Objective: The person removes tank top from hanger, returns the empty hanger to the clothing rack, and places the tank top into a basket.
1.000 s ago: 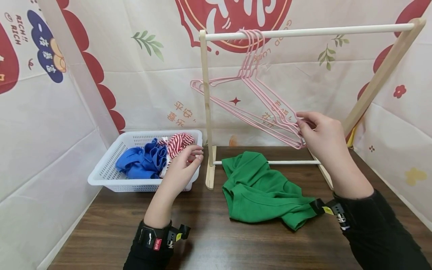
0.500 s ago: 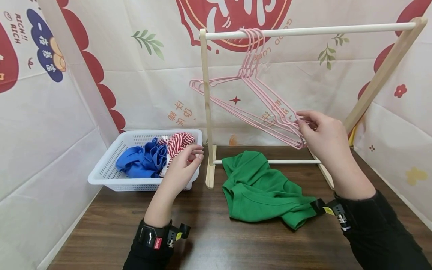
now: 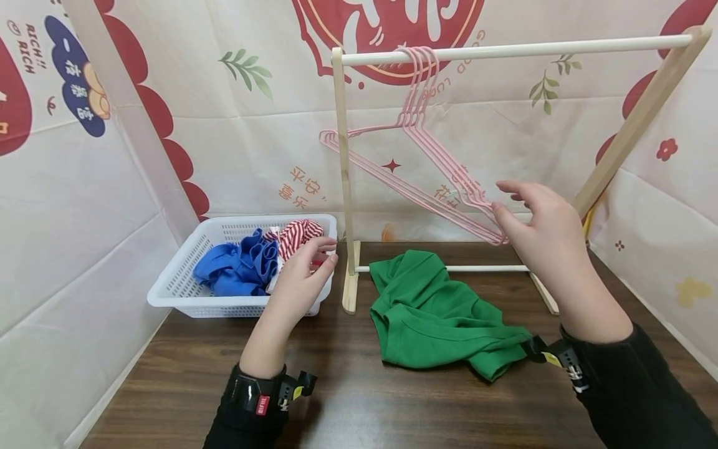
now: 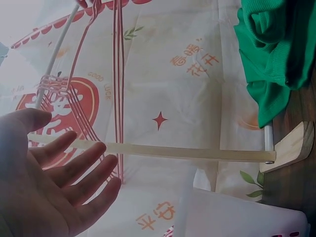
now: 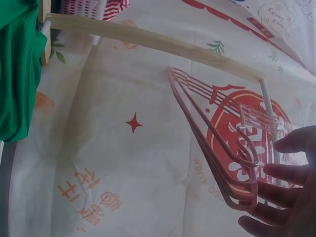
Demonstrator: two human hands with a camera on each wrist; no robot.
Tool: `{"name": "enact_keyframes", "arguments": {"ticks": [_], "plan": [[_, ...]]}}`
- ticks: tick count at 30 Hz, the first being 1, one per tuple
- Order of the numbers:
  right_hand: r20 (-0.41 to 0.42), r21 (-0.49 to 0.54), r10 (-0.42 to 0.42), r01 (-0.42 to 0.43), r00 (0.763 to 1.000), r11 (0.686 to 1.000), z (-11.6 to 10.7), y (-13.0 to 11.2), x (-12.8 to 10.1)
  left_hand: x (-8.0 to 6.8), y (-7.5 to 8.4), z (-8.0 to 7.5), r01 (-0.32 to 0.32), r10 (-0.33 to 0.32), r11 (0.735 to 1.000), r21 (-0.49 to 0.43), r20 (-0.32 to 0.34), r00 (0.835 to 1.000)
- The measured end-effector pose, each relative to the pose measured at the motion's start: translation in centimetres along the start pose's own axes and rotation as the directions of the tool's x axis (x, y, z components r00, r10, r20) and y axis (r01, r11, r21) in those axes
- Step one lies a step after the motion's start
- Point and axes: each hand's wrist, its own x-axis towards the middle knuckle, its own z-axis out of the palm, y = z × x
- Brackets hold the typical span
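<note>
R hand (image 3: 541, 224) has its fingers spread and relaxed, thumb touching the lower corner of the pink hangers (image 3: 432, 168) on the rack rail (image 3: 516, 50). L hand (image 3: 300, 280) hovers loose, gripping nothing, beside the white basket (image 3: 185, 287). Green shirt (image 3: 432, 318) lies on worktop (image 3: 359, 399) btwn both hands.

The right hand (image 3: 541, 221) has let go of the pink hangers (image 3: 449, 181), fingers now spread.

Head view high and forward-down over the whole rack (image 3: 505, 50); both wrist views close, upward, sharing its hangers (image 5: 217, 148).
</note>
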Motion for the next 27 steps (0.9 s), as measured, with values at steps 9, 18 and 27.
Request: {"name": "enact_keyframes", "arguments": {"ticks": [9,18,27], "plan": [[0.024,-0.014,-0.170,0.170,0.985,0.985,0.1,-0.5,-1.0,0.0,0.4,0.2,-0.041,0.046,0.997,0.069,-0.070,0.996],[-0.042,-0.003,-0.469,0.469,0.882,0.883,0.9,-0.8,-2.3,0.0,1.0,1.0,-0.121,0.135,0.974,0.194,-0.059,0.989],[-0.040,0.026,-0.670,0.671,0.741,0.741,1.8,-1.1,-3.5,0.1,1.1,2.3,-0.252,0.256,0.933,0.257,0.020,0.967]]}}
